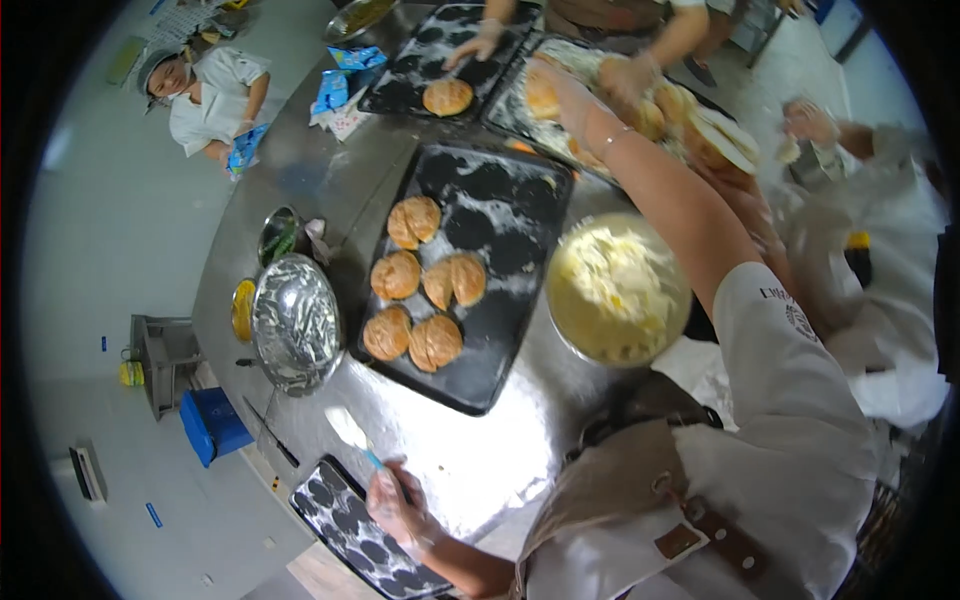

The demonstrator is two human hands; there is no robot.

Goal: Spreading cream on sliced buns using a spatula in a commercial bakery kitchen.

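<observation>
My left hand [397, 499], in a clear glove, holds a spatula [349, 431] with a blue and dark handle and white cream on its blade, above the steel table. My right arm reaches across to the far tray, where my gloved right hand [566, 94] has its fingers around a round golden bun [541, 97]; the hold is partly blurred. Between my arms sits a large bowl [581, 352] of pale cream [619, 277]. Left of it, a black moulded baking tray [517, 315] carries several split buns [435, 343], grouped toward its left side.
A co-worker's gloved hands [630, 75] work at the powder-dusted far tray [517, 82]. One bun [448, 97] sits on another black tray [405, 86]. A cream-smeared steel bowl [296, 322], a long knife [274, 435] and a dusted moulded tray [352, 525] lie leftward. Other people stand left and right.
</observation>
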